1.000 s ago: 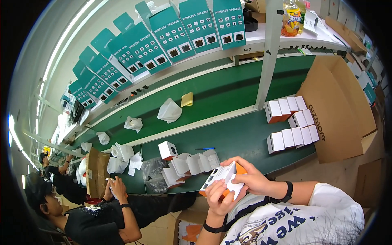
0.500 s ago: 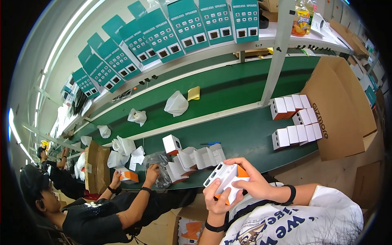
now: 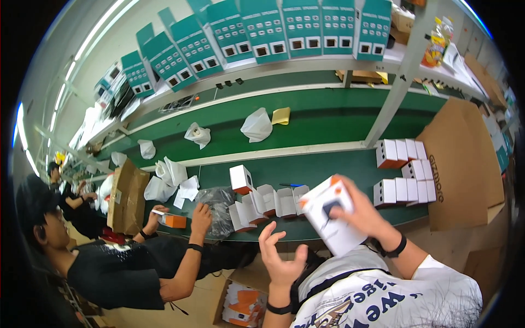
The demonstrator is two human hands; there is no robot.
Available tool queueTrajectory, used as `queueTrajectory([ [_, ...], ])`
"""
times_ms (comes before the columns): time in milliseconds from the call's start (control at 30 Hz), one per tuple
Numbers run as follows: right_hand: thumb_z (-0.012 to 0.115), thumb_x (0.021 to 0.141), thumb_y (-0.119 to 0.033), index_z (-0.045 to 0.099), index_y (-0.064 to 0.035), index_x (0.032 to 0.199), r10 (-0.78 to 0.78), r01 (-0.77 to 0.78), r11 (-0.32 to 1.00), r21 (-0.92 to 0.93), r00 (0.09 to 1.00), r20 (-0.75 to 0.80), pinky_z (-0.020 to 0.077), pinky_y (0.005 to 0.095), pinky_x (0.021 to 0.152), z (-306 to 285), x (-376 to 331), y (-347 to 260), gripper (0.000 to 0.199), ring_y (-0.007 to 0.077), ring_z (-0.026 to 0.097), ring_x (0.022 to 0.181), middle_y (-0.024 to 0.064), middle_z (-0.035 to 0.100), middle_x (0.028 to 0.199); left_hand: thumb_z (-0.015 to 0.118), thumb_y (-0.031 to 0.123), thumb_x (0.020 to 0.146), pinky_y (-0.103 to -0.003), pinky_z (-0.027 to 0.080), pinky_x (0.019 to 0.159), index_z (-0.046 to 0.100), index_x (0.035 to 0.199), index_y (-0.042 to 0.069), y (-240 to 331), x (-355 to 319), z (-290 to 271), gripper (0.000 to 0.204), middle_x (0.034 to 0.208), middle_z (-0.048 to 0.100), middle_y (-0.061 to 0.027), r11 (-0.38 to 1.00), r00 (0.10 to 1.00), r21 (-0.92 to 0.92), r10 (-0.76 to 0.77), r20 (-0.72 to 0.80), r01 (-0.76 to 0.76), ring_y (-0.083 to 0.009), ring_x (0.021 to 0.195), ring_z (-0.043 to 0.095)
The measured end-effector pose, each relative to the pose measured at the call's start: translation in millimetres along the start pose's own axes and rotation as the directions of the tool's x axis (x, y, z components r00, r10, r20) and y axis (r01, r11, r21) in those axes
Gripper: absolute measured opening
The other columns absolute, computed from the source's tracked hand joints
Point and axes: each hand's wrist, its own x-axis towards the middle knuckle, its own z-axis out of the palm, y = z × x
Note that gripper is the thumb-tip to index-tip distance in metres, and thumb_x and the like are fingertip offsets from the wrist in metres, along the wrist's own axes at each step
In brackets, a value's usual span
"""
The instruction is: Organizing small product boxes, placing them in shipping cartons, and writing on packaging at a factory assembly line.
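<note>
My right hand (image 3: 367, 210) grips a small white and orange carton (image 3: 328, 216) with a dark window, held tilted above my lap at the bench edge. My left hand (image 3: 280, 257) hovers just below and left of it, fingers spread, holding nothing. Ahead on the green bench (image 3: 322, 167) stands a row of open white cartons (image 3: 268, 202) and one closed carton (image 3: 241, 179). Finished white and orange cartons (image 3: 402, 172) are stacked to the right.
A co-worker in black on my left has a hand (image 3: 201, 213) by a clear plastic bag (image 3: 216, 210) and another on an orange box (image 3: 174, 220). White bags (image 3: 257, 124) ride the green conveyor. Teal boxes (image 3: 284, 27) line the shelf. Cardboard sheet (image 3: 462, 164) at right.
My left hand has let go of the carton and dropped away open; the right hand alone now holds it, turned further right. The co-worker's hand reached toward the plastic bag.
</note>
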Motion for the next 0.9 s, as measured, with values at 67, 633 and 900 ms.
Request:
queueTrajectory([
  [67,0.079,0.086,-0.032,0.041,-0.0057,0.147,0.364,-0.362,0.930,-0.063,0.931,0.021,0.0540,0.0422,0.096,-28.3,36.4,17.8,0.076,0.0336,0.066,0.116,0.0285,0.061,0.132,0.082,0.015,0.081,-0.044,0.051,0.097,0.064,0.106,0.002,-15.5,-17.0,-16.6,0.033,0.126,0.063,-0.0190,0.978,0.976,0.055,-0.206,0.070,0.203,-0.0371,0.114,0.063],
  [633,0.057,0.094,-0.063,0.051,-0.0119,0.145,0.669,-0.764,0.641,0.073,0.603,0.434,0.0472,0.0558,0.100,33.9,159.8,266.8,0.072,0.0380,0.055,0.121,0.0140,0.054,0.144,0.069,0.030,0.097,-0.033,0.057,0.065,0.068,0.104,0.004,-15.9,-570.0,17.9,0.027,0.086,0.070,-0.0069,-0.139,-0.450,-0.659,-0.830,-0.330,0.739,-0.0190,0.072,0.068],
  [900,0.061,0.094,-0.060,0.058,-0.0077,0.132,0.714,-0.633,0.662,0.401,0.696,-0.080,0.0402,0.0322,0.065,28.5,116.9,322.9,0.064,0.0137,0.046,0.078,0.0019,0.049,0.096,0.065,0.026,0.098,-0.034,0.058,0.071,0.068,0.112,0.000,65.0,-619.2,125.3,0.030,0.099,0.071,-0.0113,-0.380,-0.669,-0.815,-0.743,-0.011,0.436,-0.0219,0.084,0.072],
])
